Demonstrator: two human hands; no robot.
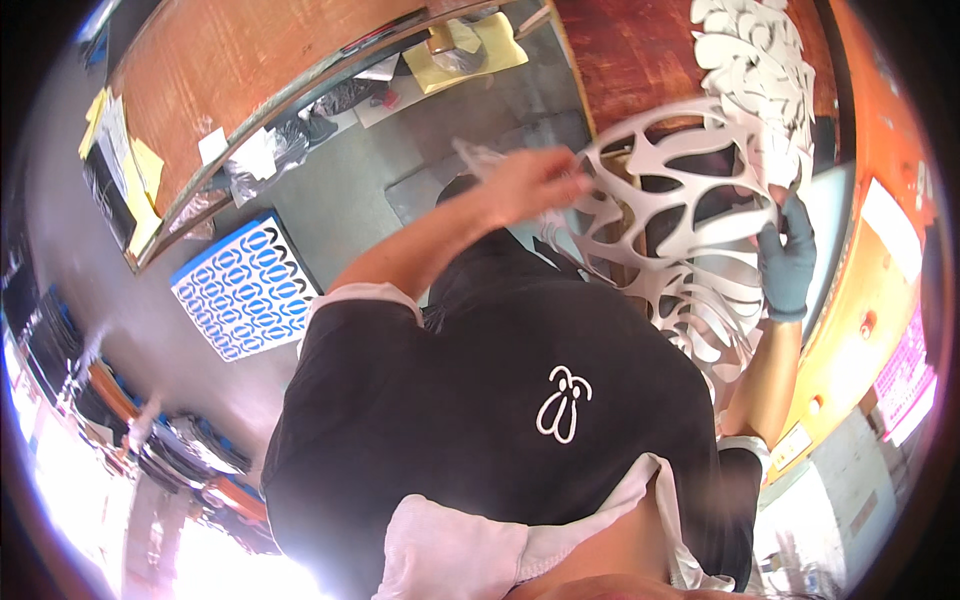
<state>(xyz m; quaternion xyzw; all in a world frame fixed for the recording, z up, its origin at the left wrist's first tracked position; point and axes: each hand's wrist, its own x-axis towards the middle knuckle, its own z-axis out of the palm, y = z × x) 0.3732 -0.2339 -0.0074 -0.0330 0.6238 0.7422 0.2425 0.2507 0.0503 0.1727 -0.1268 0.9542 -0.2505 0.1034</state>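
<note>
A white cut-out sheet [690,200], pierced with leaf-shaped openings, is held up over the far right of the scene, above a brown wooden table [640,50]. Its left edge is pinched by the bare left hand [535,185]. Its right edge is gripped by the right hand [785,265], which is closed inside a blue-grey glove. A blue-patterned sheet [245,290] lies on the floor at left.

1. The white cut-out sheet [690,200] fills the room over the wooden surface [640,50] on the right.
2. Grey floor [350,200] lies open between the two benches (scraps along its far edge).
3. A blue-patterned board [245,285] blocks the floor at left.
</note>
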